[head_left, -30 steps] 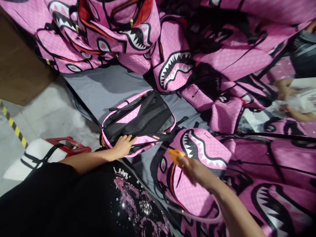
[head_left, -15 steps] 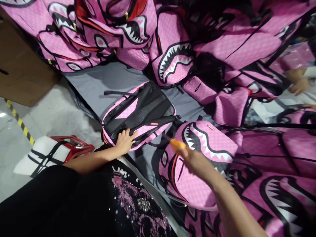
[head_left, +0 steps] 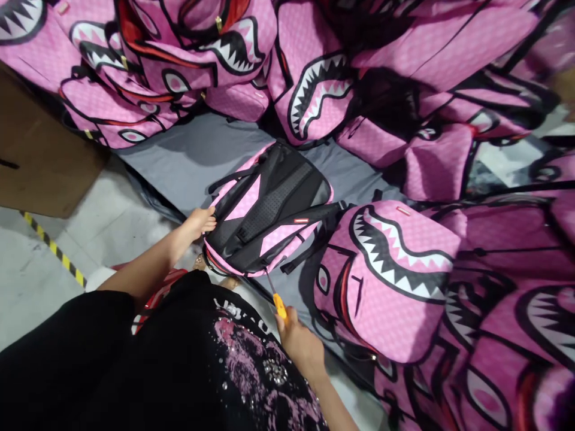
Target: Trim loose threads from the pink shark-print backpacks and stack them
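A pink backpack [head_left: 269, 209] with black straps and a black mesh back panel lies back-up on a grey table [head_left: 193, 155] in front of me. My left hand [head_left: 200, 222] grips its left edge near the top, fingers curled on the pink fabric. My right hand [head_left: 299, 341] is closed on a small yellow-handled tool [head_left: 278, 304], whose thin dark tip points up at the backpack's lower edge. A clear thin tube seems to trail from that hand.
Several pink shark-mouth backpacks [head_left: 390, 269] are heaped round the grey table at the back and right. A brown cardboard box [head_left: 40, 161] stands at the left. Below lies pale floor with yellow-black tape [head_left: 54, 248] and a red stool [head_left: 157, 287].
My left hand slid from the backpack's lower edge to its left side. My right hand dropped down and towards me with the yellow tool. The view shifted, and the other person's hands left the frame.
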`<state>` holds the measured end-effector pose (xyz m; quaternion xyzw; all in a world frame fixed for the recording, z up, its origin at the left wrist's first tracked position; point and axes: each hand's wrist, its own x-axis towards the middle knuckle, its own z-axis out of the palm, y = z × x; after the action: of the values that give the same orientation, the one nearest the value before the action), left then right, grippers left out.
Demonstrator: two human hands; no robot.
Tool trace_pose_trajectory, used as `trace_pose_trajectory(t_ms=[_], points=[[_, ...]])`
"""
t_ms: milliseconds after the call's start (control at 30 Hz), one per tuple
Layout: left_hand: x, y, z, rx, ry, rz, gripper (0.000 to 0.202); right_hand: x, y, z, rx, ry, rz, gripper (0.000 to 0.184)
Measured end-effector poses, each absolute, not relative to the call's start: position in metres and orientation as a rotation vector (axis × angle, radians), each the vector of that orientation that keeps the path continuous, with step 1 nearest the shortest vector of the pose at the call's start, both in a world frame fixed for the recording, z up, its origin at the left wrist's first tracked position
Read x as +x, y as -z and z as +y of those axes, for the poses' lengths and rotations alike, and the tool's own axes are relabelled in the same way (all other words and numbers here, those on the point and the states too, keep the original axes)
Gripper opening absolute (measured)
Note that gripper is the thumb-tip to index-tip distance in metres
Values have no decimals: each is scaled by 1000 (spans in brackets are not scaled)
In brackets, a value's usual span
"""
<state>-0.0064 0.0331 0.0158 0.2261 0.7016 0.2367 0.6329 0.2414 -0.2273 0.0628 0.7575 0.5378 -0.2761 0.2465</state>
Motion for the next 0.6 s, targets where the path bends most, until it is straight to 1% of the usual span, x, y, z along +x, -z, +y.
trace_pose_trajectory(t_ms=[200,333,467,600], points=[[-4,-1,54,339,-383,1372,20,196,7,-202,2192,511,1558,48],[-1,9,56,276,-395,1254,27,182,48,-195,2369,344,1514,50],[0,19,53,188,-452,1118,33,171,61,-202,2455,288,1467,51],[-1,30,52,169,-376,899,48,168,60,-203,2486,284,1450,53]])
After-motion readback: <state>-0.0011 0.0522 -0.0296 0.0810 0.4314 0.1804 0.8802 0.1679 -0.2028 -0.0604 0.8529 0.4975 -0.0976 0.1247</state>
